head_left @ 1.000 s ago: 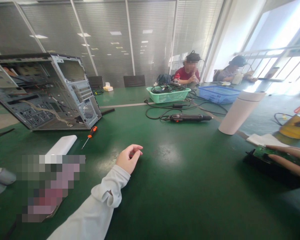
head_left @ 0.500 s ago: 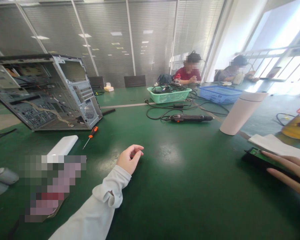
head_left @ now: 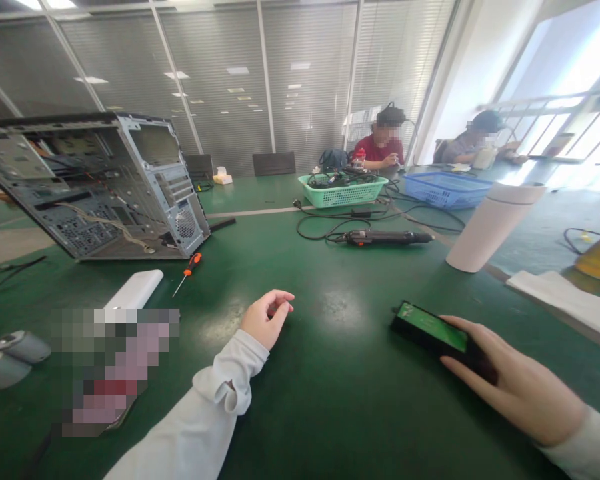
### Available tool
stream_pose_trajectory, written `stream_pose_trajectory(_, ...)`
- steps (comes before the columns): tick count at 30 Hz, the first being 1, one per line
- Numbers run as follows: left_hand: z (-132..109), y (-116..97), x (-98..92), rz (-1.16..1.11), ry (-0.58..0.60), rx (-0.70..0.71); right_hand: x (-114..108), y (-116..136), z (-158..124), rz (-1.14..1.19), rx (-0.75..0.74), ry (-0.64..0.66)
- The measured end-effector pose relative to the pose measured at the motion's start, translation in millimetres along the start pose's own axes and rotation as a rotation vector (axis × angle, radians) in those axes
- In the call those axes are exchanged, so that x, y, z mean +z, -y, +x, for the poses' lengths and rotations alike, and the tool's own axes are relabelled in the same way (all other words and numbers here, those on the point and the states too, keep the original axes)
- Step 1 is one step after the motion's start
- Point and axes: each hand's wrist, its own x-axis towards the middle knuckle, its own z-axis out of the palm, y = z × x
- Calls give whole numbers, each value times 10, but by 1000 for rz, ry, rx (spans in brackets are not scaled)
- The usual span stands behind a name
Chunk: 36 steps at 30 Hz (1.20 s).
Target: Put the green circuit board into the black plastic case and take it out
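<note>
At the right of the table (head_left: pixel 340 413), our right hand (head_left: pixel 525 383) grips a black box (head_left: pixel 416 333) (green panel (head_left: pixel 433 327) on top): probably a positioning step, next calling for steadiness. Our left hand (head_left: pixel 264 321) curls loosely, seemingly empty.

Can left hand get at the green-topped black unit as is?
Likely yes: the right hand covers only one end of the black unit; the end toward the left hand is exposed, with nothing visible between.
</note>
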Motion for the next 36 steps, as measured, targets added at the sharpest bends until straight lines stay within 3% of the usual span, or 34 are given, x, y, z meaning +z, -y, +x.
stream_pose_trajectory(5,-6,-19,-9,-1,-16,-20,232,1040,434,193,-354,58)
stream_pose_trajectory(8,10,-8,-32,-47,-29,-24,391,1393,675,289,-461,107)
stream_pose_trajectory(11,48,25,-62,-97,-78,-47,526,1595,887,341,-457,134)
stream_pose_trajectory(14,83,49,-72,-132,-127,-110,599,1674,1033,379,-413,129)
stream_pose_trajectory(17,79,28,-57,-144,-86,-108,620,1661,1088,450,-432,81)
stream_pose_trajectory(21,3,-48,-60,-85,-12,4,633,1593,1069,561,-414,20)
stream_pose_trajectory(25,-74,-91,-92,84,52,170,669,1558,1050,666,-306,1)
stream_pose_trajectory(28,-83,-72,-77,147,30,213,693,1550,1055,716,-213,0)
stream_pose_trajectory(36,-46,16,-27,-34,48,168,723,1530,1064,911,-226,-60)
